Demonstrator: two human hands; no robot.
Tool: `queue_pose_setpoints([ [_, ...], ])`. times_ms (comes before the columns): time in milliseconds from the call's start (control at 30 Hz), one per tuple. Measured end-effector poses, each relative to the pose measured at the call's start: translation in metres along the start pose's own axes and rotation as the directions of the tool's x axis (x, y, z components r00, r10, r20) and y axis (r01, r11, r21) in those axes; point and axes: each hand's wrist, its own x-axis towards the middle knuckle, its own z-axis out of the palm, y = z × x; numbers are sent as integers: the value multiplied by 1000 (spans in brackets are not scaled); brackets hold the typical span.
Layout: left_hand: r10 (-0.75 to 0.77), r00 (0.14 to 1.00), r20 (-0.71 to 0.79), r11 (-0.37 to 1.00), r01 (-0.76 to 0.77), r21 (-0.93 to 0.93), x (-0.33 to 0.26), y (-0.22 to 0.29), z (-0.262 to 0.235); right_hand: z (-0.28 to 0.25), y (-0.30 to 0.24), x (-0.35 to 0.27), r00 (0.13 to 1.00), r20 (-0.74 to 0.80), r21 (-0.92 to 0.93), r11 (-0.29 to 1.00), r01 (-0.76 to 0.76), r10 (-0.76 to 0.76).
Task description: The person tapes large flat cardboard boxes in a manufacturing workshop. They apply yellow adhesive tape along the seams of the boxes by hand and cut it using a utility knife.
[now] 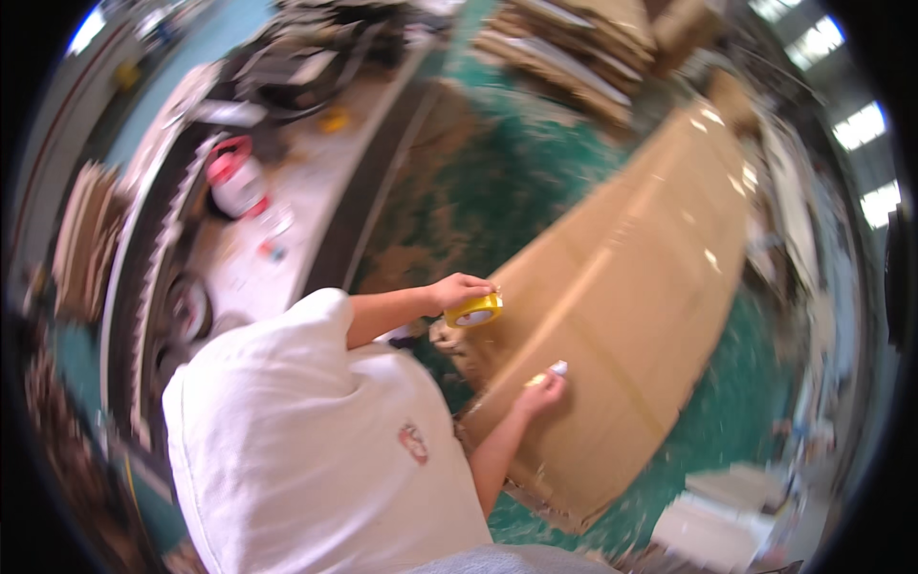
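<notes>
A long brown cardboard box [612, 316] lies slantwise ahead of me, a ridge running along its length. Over its near left edge, my left hand [461, 290] is closed on a roll of yellow tape [474, 310] with a pale core. My right hand [542, 394] is closed above the box's near end. A small whitish tip [559, 367] sticks out of its fingers, with a bit of yellow beside it. Too little of that thing shows to tell its kind. The box's near end has ragged flaps.
Stacked cardboard [574, 57] stands beyond the box on the green floor [516, 163]. To the left, a dark-edged workbench [311, 182] bears a white-and-red jug [235, 178]. Flat pale sheets [717, 531] lie at the lower right. Cardboard sheets [88, 239] lean at the far left.
</notes>
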Motion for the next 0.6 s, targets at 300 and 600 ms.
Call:
queue_pose_setpoints([
  [300, -133, 869, -476, 906, 301, 296, -129, -43, -73, 12, -35, 4, 941, 190, -87, 950, 299, -279],
  [600, 73, 573, -816, 933, 250, 259, -98, 16, -218, 17, -38, 8, 961, 219, -135, 970, 200, -167],
])
